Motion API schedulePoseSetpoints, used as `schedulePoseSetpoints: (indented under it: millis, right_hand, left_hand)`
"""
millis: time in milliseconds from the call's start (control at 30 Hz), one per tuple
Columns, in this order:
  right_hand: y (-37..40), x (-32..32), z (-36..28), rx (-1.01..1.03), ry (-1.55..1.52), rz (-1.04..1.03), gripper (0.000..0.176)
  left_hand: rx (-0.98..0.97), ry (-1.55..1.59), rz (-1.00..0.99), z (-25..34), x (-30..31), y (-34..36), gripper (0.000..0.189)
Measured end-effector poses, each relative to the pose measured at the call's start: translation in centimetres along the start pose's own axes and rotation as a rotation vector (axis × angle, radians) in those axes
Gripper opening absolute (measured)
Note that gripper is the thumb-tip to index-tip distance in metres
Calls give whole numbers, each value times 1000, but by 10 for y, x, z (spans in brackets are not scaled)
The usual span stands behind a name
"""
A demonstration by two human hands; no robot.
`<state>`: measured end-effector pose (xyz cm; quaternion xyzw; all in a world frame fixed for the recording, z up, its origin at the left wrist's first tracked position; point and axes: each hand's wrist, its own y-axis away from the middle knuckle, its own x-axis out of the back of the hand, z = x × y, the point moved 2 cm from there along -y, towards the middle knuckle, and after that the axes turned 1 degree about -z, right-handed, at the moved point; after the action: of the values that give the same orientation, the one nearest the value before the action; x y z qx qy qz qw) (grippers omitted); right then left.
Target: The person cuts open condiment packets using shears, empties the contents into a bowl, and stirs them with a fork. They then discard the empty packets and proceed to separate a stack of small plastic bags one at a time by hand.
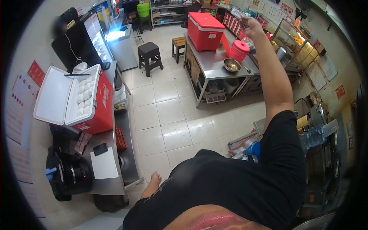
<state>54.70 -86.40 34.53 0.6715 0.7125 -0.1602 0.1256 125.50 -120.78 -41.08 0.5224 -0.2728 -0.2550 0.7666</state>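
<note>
My right hand [252, 28] is stretched far forward over the right side of the metal table [214, 69]. Its fingers are bent together at a small dark or shiny item I cannot make out, close to a clear, shiny packet [239, 13]. Below that arm stand a red lidded tub [240, 50] and a metal bowl [232, 66] with a utensil in it; a spoon [246, 69] lies beside the bowl. My left hand [155, 179] hangs low by my side above the floor, its fingers loosely apart, with nothing visible in it.
A red cooler box [206, 32] stands on the metal table. Left, an open cooler [101, 101] full of white rounded packs sits on a counter with a phone [100, 148] and black cooker [73, 174]. Stools [149, 51] stand ahead; a glass display case [291, 40] is right.
</note>
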Motion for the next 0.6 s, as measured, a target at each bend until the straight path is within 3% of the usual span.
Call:
schedulePoseSetpoints:
  millis: [167,300,467,600]
  right_hand:
    - [-62,-4,17,-95,-70,74,21]
    - [-130,8,43,-7,-81,116,16]
    - [-231,37,100,-32,-60,163,10]
    - [-310,54,139,127,-294,333,26]
  left_hand:
    - [-64,-186,-10,58,42,12,52]
    - [-143,-353,-23,135,35,19,53]
    - [-212,-561,-45,227,-25,30,53]
    - [-253,-733,-61,302,-89,50,53]
